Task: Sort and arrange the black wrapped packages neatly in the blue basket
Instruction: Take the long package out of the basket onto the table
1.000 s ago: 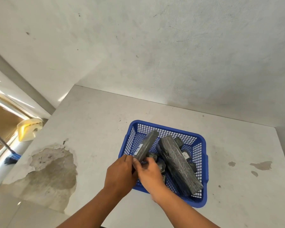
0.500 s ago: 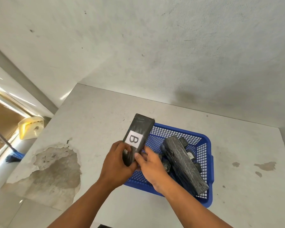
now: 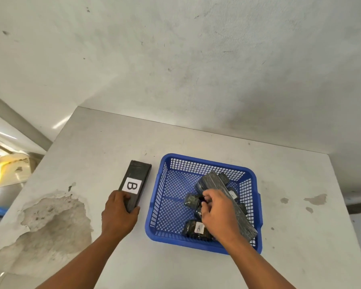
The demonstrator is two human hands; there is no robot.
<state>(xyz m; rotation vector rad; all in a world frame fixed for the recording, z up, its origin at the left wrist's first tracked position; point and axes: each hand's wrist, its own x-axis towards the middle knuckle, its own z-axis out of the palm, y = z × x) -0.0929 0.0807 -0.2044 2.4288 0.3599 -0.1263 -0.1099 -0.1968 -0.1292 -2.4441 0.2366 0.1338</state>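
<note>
A blue mesh basket sits on the white table, right of centre. Left of it a long black package with a white "B" label lies flat on the table, and my left hand grips its near end. My right hand is inside the basket, fingers pinched on a small black package among several black packages. A long black package leans diagonally across the basket's right side. A small black package labelled "A" lies at the basket's near edge, and another small one sits by my fingertips.
The white table has a patch of peeled paint at its left front and small stains at the right. A grey wall rises right behind the table. A pale yellow container sits beyond the left edge.
Both hands held the "B" package above the basket's left rim; now it lies flat on the table left of the basket under my left hand, and my right hand has moved into the basket.
</note>
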